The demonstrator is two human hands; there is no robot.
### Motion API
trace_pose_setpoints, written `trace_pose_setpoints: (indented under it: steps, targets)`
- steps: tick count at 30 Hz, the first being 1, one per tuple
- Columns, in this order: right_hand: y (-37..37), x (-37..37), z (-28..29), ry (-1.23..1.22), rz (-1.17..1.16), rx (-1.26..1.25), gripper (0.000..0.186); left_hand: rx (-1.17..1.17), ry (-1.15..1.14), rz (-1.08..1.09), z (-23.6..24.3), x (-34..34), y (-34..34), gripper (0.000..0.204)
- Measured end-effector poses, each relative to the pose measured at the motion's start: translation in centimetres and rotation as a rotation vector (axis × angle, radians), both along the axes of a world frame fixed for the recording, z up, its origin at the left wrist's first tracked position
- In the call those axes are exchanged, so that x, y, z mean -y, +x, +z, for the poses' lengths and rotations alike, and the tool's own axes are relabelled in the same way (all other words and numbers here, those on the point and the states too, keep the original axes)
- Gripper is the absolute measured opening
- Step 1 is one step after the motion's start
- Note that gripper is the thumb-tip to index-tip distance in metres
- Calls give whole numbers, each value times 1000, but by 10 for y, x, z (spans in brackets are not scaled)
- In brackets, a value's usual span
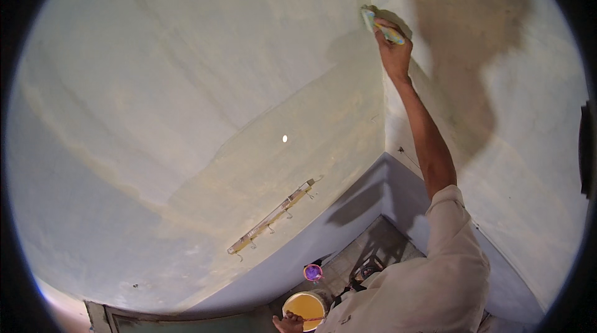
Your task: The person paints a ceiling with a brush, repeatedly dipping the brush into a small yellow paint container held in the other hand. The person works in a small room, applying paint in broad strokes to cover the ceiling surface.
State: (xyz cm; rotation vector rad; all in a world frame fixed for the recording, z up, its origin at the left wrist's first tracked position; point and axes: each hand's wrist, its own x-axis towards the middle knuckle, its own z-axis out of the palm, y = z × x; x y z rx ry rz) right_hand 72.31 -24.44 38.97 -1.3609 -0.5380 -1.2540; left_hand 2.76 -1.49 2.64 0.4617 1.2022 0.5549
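Note:
My right hand point(392, 47) is raised at the corner point(380, 84) where two pale walls meet, closed around a pale, yellow-and-blue object point(368, 18), apparently a brush or pad, held against the wall. My left hand point(289, 323) is at the bottom edge, fingers curled on a thin red bar point(313, 319) over a white bucket point(305, 305) of yellow liquid; whether the bar is the bucket's handle I cannot tell.
A rail with hooks point(270, 216) is fixed on the left wall. A small purple container point(313, 272) is below on grey floor tiles point(341, 264), near a dark, partly hidden metal structure point(364, 271). A door frame point(111, 314) runs along the lower left.

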Motion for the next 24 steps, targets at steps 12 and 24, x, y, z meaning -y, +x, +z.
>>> trace_pose_setpoints:
  steps: [12, 24]
  targets:
    - [-7, 22, 2, 109, 677, -322, 30, -15, -7, 79, 10, 0, 11, 44]
    - [1, 0, -16, -52, -12, 41, 25, -20, -16, 26, -19, -7, -6, 51]
